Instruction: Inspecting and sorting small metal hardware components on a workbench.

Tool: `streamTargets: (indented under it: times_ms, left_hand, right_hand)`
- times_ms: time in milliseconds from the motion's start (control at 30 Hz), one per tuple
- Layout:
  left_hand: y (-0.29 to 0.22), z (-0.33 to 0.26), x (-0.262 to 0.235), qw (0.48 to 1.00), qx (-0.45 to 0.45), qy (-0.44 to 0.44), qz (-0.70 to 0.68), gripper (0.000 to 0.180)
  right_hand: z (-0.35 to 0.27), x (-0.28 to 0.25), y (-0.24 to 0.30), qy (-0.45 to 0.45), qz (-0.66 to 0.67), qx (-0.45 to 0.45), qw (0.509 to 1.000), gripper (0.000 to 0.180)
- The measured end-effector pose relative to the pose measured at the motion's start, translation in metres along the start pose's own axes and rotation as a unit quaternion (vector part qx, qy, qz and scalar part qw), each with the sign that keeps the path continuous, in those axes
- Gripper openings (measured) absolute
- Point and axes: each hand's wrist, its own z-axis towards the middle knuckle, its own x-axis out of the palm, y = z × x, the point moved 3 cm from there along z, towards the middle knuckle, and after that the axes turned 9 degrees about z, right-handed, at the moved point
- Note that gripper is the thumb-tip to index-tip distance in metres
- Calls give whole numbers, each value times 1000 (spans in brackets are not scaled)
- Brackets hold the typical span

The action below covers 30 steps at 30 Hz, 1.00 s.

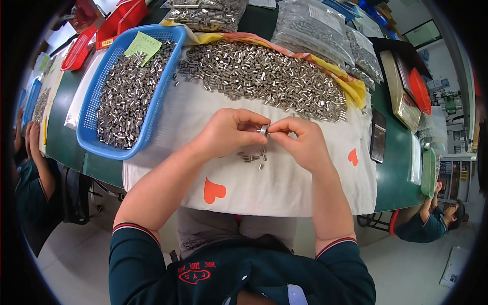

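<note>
The left hand [226,133] and the right hand [301,142] meet over a white cloth [284,188] with red hearts on it. Both hands pinch one small metal tube [263,129] between their fingertips, so the fingers are closed tight on it from each side. The tube sits right in the middle of the scene, just above the cloth.

Under the hands lie a few loose tubes [254,156] (only a small bunch). Farther away, a big pile of metal tubes [264,76] is spread across the cloth. To the left of the pile stands a blue basket [152,109], also full of tubes, with a green paper note [143,44] on top. Clear bags [310,28] of more tubes lie at the far side of the green table [396,168]. A dark phone [378,136] rests to the right of the cloth.
</note>
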Motion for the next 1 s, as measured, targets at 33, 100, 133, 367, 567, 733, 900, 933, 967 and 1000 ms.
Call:
streamTargets:
  times_ms: [33,100,133,367,567,733,900,933,967,1000]
  left_hand:
    - [1,0,0,1000,1,2,-1,33]
    - [3,0,0,999,-1,23,-33,33]
    - [0,-1,-1,999,-1,22,-33,33]
    - [-13,-6,4,992,8,97,83,33]
    - [-9,-4,2,995,20,71,65,32]
    - [-2,1,-3,999,-1,32,-29,33]
    - [-2,2,-2,997,9,21,-75,32]
    - [-1,2,-2,997,9,20,-74,32]
    - [1,3,-3,997,11,25,-70,33]
    - [2,2,-4,997,12,29,-66,33]
  right_hand:
    - [0,0,0,-2,-1,1,1000,9]
    - [1,2,-1,-6,-13,6,1000,11]
    - [3,0,-2,-5,-13,5,1000,11]
    - [24,-16,-28,-185,-269,-116,938,13]
    - [26,-6,-27,-171,-358,-150,906,13]
    - [7,-9,-17,-111,59,5,992,9]
    - [3,2,-10,-42,96,-45,993,9]
    - [3,3,-8,-40,83,-46,995,9]
    - [3,4,-6,-40,83,-47,995,9]
    - [2,5,-2,-43,51,-48,997,10]
